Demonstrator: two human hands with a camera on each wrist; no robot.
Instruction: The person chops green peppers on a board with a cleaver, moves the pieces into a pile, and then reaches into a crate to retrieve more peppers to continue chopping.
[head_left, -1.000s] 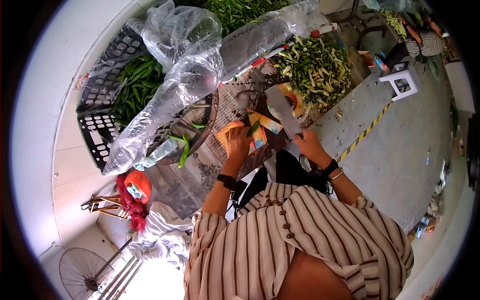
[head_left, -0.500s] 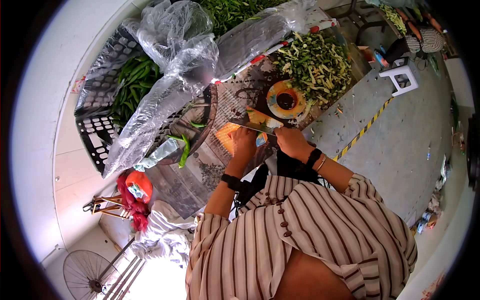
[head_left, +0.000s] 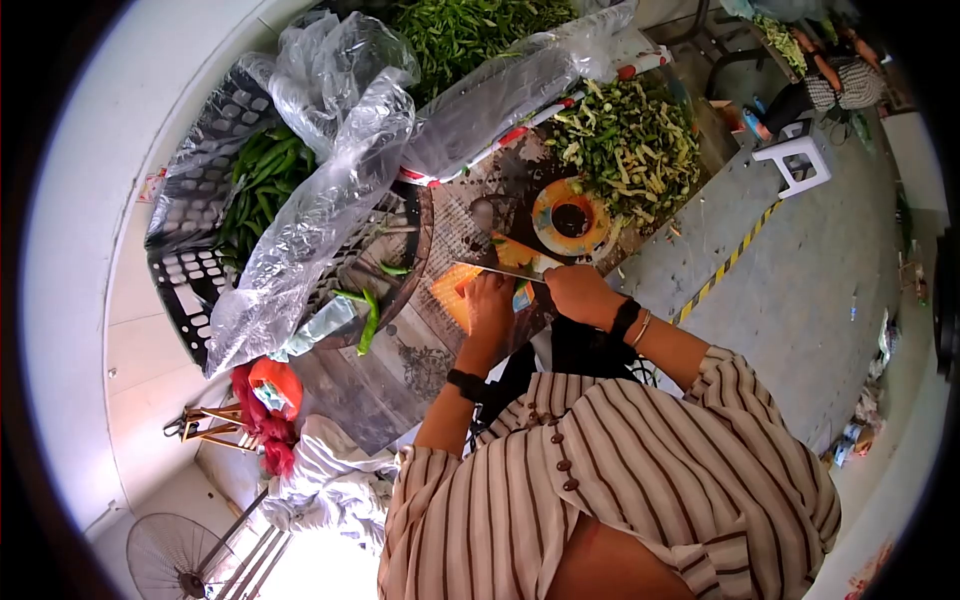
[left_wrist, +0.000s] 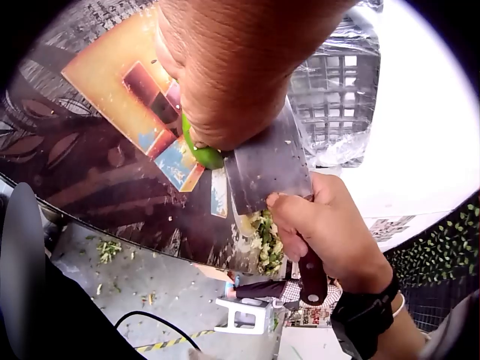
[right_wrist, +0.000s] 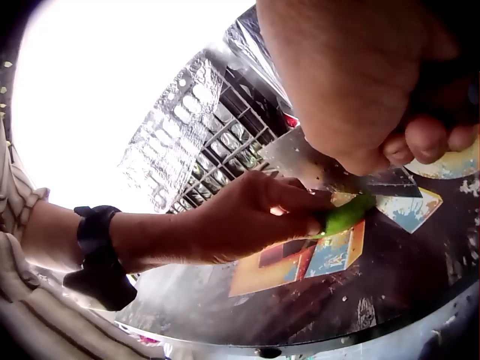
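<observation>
- Green pepper (right_wrist: 349,214) over the counter's (head_left: 398,370) orange print (left_wrist: 112,69), near the front edge, pinched by the left hand (right_wrist: 259,211).
- Cleaver (left_wrist: 268,169) just beside it, gripped by the right hand (left_wrist: 330,231).
- Script-like print (head_left: 455,212) on the counter, too small to read.
- Chopped pile (head_left: 640,150) at the counter's right edge.

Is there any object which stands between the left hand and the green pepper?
Nothing visible: the left hand pinches the green pepper directly. The knife, in the right hand, is close by the pepper's other end.
</observation>
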